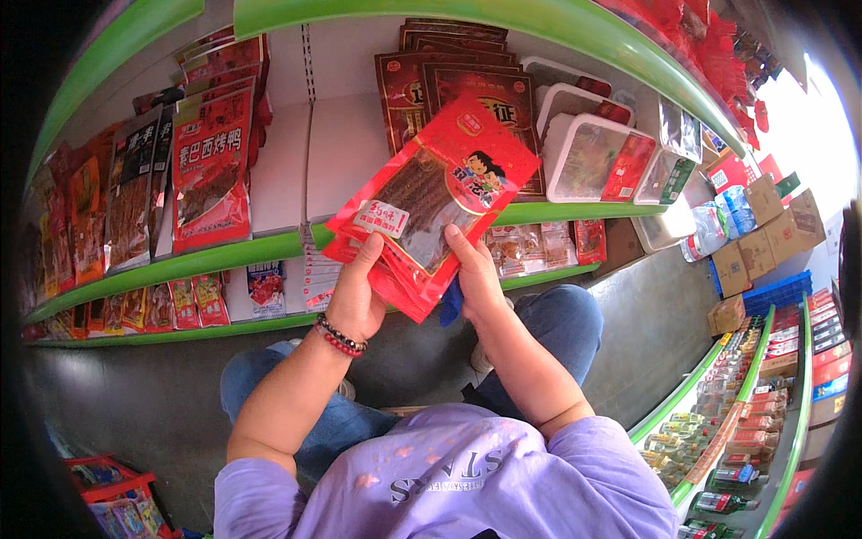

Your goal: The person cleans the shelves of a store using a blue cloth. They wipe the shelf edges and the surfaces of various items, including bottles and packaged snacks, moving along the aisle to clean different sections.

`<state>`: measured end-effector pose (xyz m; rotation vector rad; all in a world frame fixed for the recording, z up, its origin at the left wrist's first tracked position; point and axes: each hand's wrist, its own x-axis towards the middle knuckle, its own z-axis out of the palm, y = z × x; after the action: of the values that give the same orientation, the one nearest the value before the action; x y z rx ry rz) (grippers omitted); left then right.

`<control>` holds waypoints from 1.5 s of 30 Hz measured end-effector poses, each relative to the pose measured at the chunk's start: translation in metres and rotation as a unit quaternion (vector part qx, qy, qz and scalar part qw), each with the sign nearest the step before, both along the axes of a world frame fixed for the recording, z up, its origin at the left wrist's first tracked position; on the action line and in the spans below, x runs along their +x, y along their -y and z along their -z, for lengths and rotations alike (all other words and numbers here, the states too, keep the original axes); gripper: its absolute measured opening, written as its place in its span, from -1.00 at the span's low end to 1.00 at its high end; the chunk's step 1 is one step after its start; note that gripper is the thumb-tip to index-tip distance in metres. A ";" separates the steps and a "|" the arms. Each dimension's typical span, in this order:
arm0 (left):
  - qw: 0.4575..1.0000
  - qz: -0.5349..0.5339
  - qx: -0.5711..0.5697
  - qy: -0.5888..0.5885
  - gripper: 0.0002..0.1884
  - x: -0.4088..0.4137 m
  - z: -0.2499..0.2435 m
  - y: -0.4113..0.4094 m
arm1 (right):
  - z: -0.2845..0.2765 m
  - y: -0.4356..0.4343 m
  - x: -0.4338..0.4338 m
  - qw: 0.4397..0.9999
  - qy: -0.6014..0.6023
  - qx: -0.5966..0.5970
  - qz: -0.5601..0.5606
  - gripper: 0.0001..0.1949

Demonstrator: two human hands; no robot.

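Note:
Between my two hands is a small stack of red snack packets (pixel 431 202), tilted, with a clear window showing brown strips inside. My left hand (pixel 360 290) grips the lower left edge, thumb on the front; a beaded bracelet circles that wrist. On the lower right edge, my right hand (pixel 475 273) presses its thumb on the window. A piece of blue cloth (pixel 450 303) shows beneath that hand. Behind the packets, dark red snack bags (pixel 397 94) stand on the green-edged shelf (pixel 276 246), partly covered by what I hold.
Red snack bags (pixel 212 162) stand in a row on the left. White-rimmed plastic food trays (pixel 596 158) lean on the right. More packets (pixel 535 246) fill the lower shelf. Cardboard boxes (pixel 764 236), water bottles (pixel 707 229) and a bottle rack (pixel 714 418) are at the right; a red basket (pixel 121 485) is lower left.

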<state>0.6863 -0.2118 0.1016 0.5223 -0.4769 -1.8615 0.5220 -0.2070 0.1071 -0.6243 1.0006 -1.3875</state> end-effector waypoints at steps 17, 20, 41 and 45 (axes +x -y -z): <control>0.995 -0.081 -0.012 0.064 -0.74 -0.001 0.004 0.012 | -0.059 -0.033 -0.016 0.853 -0.453 -0.240 0.102 -0.68; 0.994 -0.080 -0.020 0.067 -0.75 -0.005 -0.001 0.015 | -0.031 -0.035 0.018 0.714 -0.530 -0.458 -0.011 -0.55; 0.986 -0.161 0.004 0.034 -0.72 -0.011 0.007 0.009 | -0.038 0.073 -0.058 0.556 -0.779 -0.287 0.047 -0.55; 0.985 -0.166 0.001 0.036 -0.72 -0.010 0.009 0.016 | -0.029 0.080 -0.055 0.644 -0.714 -0.270 0.051 -0.55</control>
<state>0.6767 -0.2275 0.0921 0.6318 -0.4088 -1.5274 0.4670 -0.2874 0.1364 -2.3771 1.8072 -1.0893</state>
